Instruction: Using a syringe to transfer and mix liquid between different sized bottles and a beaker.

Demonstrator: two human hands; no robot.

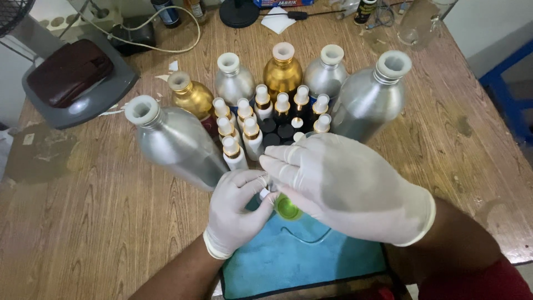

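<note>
Blue-red package [280, 3], table's far edge [311, 28]

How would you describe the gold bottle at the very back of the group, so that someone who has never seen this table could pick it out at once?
Start at the wooden table and find the arc of big metal bottles beyond the gloved hands. In the back row, three stand side by side: the gold bottle is the middle one, between two silver bottles. Another gold bottle stands further left and nearer, beside only one silver neighbour.

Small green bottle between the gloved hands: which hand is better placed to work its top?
Probably the right hand: its fingertips sit over the small green bottle, while the left hand grips it from the side above the blue cloth.
</note>
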